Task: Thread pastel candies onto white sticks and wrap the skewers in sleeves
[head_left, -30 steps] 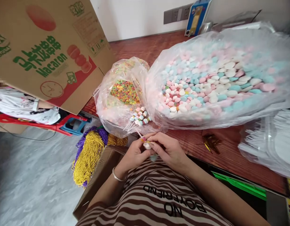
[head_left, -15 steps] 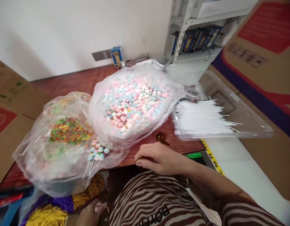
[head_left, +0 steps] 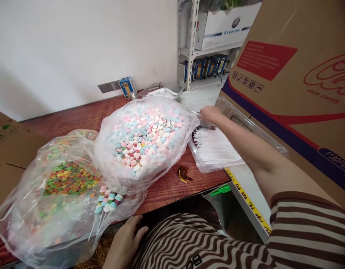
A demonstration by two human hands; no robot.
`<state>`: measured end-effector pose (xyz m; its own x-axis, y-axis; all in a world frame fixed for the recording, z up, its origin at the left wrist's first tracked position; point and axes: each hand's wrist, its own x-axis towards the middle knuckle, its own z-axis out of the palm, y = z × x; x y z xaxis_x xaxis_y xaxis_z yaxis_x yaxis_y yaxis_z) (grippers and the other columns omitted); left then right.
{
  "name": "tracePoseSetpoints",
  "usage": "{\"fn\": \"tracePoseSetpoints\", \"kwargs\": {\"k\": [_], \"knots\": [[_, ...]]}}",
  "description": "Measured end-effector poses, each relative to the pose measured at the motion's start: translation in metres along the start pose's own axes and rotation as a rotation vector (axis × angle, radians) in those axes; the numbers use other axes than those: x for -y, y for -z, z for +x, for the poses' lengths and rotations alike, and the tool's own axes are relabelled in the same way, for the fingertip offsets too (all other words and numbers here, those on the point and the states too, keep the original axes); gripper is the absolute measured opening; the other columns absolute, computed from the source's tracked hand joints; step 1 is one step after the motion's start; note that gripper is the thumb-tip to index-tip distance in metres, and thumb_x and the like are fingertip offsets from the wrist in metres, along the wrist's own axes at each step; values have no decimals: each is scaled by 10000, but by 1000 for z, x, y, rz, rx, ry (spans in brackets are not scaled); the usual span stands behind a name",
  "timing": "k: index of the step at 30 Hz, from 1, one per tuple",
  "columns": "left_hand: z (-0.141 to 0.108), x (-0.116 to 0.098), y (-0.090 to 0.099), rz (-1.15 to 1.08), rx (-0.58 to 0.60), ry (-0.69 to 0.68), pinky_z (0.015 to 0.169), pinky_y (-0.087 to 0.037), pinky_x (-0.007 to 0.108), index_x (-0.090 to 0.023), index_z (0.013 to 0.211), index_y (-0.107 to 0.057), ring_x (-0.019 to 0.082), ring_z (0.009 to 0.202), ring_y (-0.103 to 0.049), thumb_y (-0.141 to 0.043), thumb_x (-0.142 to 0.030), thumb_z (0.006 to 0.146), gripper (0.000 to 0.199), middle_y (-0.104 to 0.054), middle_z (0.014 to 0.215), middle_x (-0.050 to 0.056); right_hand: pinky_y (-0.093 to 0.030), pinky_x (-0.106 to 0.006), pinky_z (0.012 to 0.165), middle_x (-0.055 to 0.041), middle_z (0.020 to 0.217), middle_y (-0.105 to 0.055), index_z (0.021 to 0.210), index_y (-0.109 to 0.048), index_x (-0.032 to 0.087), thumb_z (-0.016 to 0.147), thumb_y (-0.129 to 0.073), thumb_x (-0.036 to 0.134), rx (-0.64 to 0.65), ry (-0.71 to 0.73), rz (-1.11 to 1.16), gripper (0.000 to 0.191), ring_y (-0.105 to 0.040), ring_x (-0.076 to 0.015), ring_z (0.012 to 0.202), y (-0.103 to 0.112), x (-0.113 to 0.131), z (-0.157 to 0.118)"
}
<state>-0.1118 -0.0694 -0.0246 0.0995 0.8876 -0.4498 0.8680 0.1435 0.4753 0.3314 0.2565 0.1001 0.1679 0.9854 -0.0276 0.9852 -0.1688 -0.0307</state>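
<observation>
White thin sticks (head_left: 217,147): lying in clear plastic box (head_left: 197,163), nr counter's (head_left: 165,190) R front corner. R hand (head_left: 211,114): curled at box's far side, grip unclear. L hand (head_left: 128,237): half-open, empty, nr front edge.

Two hands (head_left: 124,243); two filled plastic bags (head_left: 144,138); two brown boxes (head_left: 287,91); one white box (head_left: 217,28).

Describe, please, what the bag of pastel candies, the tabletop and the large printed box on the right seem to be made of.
Bag: thin plastic film, cloudy, translucent and crinkled. Tabletop: reddish-brown, streaked with grain, so wood or wood-look laminate. Box: cardboard, judging by its plain brown, mostly matte panels.
</observation>
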Motion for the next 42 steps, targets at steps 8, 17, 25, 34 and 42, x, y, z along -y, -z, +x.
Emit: {"fn": "tracePoseSetpoints", "kwargs": {"k": [8, 17, 25, 34, 42], "knots": [[-8, 23, -7, 9, 11, 99, 1120, -491, 409, -140, 1350, -666, 301, 1317, -635, -525, -449, 880, 579, -679, 1401, 153, -290, -532, 1097, -240, 1249, -709, 1037, -769, 112, 942, -560, 157, -96, 70, 178, 235, -557, -357, 1271, -40, 21, 3], [4, 3, -3, -13, 25, -55, 1092, -494, 395, -169, 1327, -686, 299, 1263, -657, -548, -415, 903, 509, -692, 1375, 140, -494, -298, 718, -66, 650, -671, 647, -597, 190, 907, -659, 304, -230, -216, 790, 290, -663, -209, 784, -16, 2, 3], [4, -70, 12, -320, 192, -298, 1013, -533, 385, -250, 1279, -729, 276, 1116, -695, -664, -370, 877, 424, -753, 1240, 100, -574, -202, 593, 31, 768, -673, 826, -530, 227, 900, -672, 307, -376, -120, 1439, 179, -659, -93, 662, 26, 32, -84], [33, -149, -2, -1757, -36, -370, 869, -587, 337, -231, 1221, -736, 218, 1017, -706, -842, -671, 676, 708, -743, 1217, 107, -637, -335, 662, -15, 837, -751, 928, -653, 239, 732, -857, 468, 473, 120, 2003, 364, -723, -184, 713, -60, 149, -275], [27, -108, 6, -1725, -533, -86, 678, -547, 204, -143, 813, -745, 86, 676, -640, -960, -380, 607, 380, -719, 766, -3, -566, -322, 802, -17, 861, -724, 863, -672, 219, 809, -794, 510, 428, 328, 1702, 320, -655, -179, 819, -105, 162, -288]]}}
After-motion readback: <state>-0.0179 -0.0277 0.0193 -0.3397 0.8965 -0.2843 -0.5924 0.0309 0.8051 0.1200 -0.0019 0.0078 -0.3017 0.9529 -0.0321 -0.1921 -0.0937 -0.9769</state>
